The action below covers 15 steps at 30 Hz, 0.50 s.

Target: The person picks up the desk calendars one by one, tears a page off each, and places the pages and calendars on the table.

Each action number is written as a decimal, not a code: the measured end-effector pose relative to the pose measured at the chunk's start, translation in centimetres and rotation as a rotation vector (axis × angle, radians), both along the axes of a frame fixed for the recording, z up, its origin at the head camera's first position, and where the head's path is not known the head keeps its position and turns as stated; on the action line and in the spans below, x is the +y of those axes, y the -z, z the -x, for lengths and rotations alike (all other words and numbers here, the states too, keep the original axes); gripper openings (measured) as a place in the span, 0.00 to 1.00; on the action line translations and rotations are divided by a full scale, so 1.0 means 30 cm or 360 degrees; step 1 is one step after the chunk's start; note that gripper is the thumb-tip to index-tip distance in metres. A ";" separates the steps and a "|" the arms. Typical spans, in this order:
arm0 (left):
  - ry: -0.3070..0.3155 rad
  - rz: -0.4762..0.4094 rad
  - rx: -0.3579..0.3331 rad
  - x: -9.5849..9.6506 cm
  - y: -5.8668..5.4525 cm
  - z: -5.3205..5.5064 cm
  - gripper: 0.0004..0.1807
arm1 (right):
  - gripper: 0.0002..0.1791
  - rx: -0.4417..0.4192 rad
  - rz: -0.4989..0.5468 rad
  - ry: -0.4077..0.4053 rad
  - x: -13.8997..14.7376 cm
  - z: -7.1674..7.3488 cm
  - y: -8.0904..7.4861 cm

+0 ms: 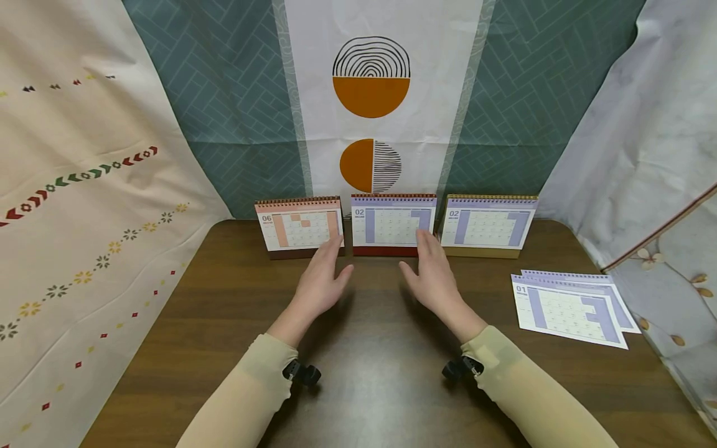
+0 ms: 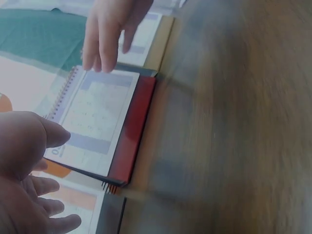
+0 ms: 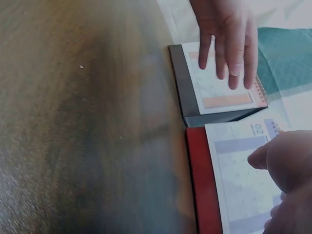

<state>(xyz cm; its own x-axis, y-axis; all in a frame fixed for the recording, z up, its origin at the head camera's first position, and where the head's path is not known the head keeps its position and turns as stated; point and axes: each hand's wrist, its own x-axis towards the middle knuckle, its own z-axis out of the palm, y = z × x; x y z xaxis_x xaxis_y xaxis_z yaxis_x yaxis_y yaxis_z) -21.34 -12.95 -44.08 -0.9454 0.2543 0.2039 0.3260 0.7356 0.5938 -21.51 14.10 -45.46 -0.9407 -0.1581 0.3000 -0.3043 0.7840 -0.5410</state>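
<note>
Three desk calendars stand in a row at the back of the table: an orange one marked 06 [image 1: 291,231] on the left, a purple one marked 02 with a red base [image 1: 386,225] in the middle, and another purple 02 with a tan base [image 1: 484,224] on the right. My left hand [image 1: 320,280] reaches toward the gap between the left and middle calendars, fingers straight. Near the middle calendar's right end is my right hand [image 1: 435,277], also with straight fingers. Neither hand holds anything. Whether the fingertips touch a calendar I cannot tell.
Two loose purple calendar sheets [image 1: 568,311] overlap on the right side of the wooden table [image 1: 381,361], the top one marked 01. A patterned cloth [image 1: 370,130] hangs behind the calendars, with light cloths at both sides.
</note>
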 end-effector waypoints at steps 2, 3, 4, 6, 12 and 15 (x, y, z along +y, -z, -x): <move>0.0003 0.0034 0.0046 -0.017 0.000 -0.008 0.41 | 0.46 0.0094 -0.0059 -0.0010 -0.014 -0.001 0.004; 0.0001 0.0049 0.0061 -0.026 0.000 -0.012 0.41 | 0.47 0.0138 -0.0082 -0.0016 -0.020 -0.002 0.007; -0.0003 0.0062 0.0072 -0.034 0.001 -0.015 0.41 | 0.47 0.0173 -0.0106 -0.0025 -0.026 -0.002 0.009; -0.0020 0.0084 0.0081 -0.052 0.003 -0.019 0.41 | 0.47 0.0222 -0.0148 -0.0039 -0.037 -0.003 0.013; -0.0076 0.0125 0.0084 -0.105 0.007 -0.028 0.41 | 0.47 0.0194 -0.0217 -0.0078 -0.074 -0.002 0.019; -0.0106 0.0137 0.0104 -0.132 0.010 -0.032 0.41 | 0.47 0.0178 -0.0212 -0.0104 -0.095 -0.001 0.013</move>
<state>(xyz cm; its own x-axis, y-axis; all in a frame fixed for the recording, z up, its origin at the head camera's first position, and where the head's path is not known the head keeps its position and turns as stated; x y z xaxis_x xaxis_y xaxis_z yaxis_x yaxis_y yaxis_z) -20.38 -16.90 -44.38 -0.9461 0.2109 0.2456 0.3108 0.8044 0.5064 -21.48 11.25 -45.85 -0.8890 -0.2633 0.3747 -0.4096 0.8229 -0.3937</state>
